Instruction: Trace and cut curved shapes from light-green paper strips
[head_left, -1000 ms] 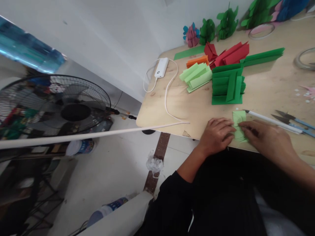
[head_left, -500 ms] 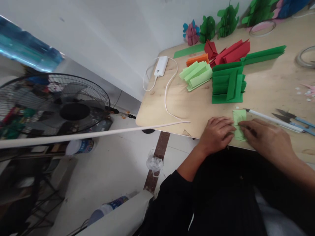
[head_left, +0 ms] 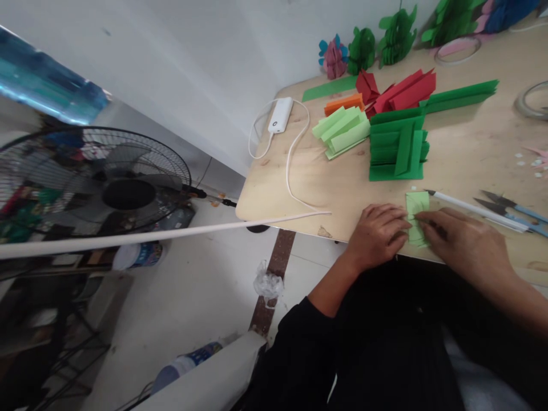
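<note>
A small folded piece of light green paper [head_left: 414,201] lies at the table's front edge, with curved lines or cuts on it. My left hand [head_left: 379,234] rests at its left side, fingers bent together and fingertips on the paper's edge. From the right, my right hand [head_left: 466,237] comes over the paper with thumb and forefinger closed on it; whether something small is between them is hidden. Beyond my right hand lie a white pen [head_left: 475,208] and scissors [head_left: 509,211] with blue handles.
Farther back lie folded dark green paper [head_left: 396,145], light green strips [head_left: 342,131], red paper [head_left: 402,94] and an orange piece [head_left: 343,105]. Paper figures [head_left: 398,37] stand along the wall. A white power bank [head_left: 281,115] has a cable [head_left: 289,171] running across the table. A fan [head_left: 128,194] stands left.
Both hands stay on the light green paper in nearly the same pose. The view has shifted very slightly; nothing on the table has visibly moved.
</note>
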Motion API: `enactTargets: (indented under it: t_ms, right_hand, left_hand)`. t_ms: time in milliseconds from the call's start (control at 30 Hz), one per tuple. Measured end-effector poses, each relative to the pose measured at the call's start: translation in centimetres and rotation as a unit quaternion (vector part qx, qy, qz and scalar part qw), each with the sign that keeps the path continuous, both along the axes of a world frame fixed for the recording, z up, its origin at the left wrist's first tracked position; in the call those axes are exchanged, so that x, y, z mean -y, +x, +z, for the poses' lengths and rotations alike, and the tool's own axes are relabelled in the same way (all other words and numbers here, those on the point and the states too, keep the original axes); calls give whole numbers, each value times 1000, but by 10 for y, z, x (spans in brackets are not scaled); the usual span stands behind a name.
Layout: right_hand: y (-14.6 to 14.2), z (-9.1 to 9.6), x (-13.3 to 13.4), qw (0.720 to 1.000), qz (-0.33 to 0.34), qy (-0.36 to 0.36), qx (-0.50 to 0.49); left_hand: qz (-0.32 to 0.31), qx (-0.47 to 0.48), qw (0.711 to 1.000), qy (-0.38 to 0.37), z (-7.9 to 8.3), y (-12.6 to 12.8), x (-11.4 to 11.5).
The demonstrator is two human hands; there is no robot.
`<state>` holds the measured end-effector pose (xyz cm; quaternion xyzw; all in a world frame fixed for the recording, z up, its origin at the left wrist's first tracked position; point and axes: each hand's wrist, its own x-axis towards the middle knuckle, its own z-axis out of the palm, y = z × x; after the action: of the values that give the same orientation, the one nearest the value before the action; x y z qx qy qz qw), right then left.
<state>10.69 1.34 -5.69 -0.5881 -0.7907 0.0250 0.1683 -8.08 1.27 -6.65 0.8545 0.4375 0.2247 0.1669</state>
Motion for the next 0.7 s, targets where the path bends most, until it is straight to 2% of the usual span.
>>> enactTargets:
  t_ms: [700]
  right_hand:
    - [2,-4,0,1000,12,20,9]
  left_hand:
    - [-14,-47,998,32,4,1,2]
